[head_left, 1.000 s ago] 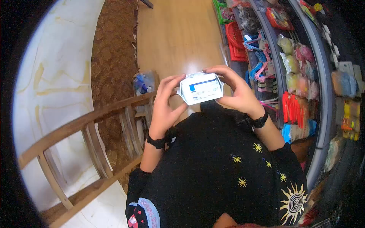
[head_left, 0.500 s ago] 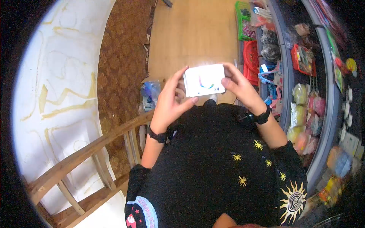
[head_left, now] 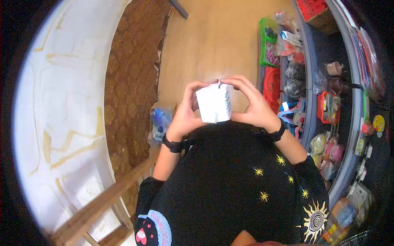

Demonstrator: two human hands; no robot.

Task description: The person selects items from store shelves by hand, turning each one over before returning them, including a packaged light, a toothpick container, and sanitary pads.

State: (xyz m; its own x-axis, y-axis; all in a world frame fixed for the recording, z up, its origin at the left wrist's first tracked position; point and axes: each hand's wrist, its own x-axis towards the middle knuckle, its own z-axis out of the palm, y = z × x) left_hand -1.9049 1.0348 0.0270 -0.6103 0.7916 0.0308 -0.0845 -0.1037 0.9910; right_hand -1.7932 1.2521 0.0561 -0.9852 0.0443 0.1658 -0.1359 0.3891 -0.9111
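A small white box [head_left: 214,104] is held in front of my body between both hands. Its faces look mostly plain white, with faint print along the right side that is too blurred to read. My left hand [head_left: 184,115] grips the left edge, with the fingers at the top and the thumb near the bottom. On the opposite side, my right hand [head_left: 259,111] curls its fingers over the top edge and sets its thumb at the lower right corner. The undersides of the box and some fingertips are hidden.
Grey shelves [head_left: 310,49] run along the right, holding a green basket [head_left: 269,41], red baskets [head_left: 271,87] and bagged goods. A wooden frame with rungs [head_left: 108,201] stands at lower left, beside brown patterned carpet [head_left: 133,61]. A clear plastic bag [head_left: 161,123] lies near my left wrist.
The box has been turned, so its face with the coloured U-shaped print no longer shows. Both hands sit slightly lower in view, and my right fingers have moved over the top edge.
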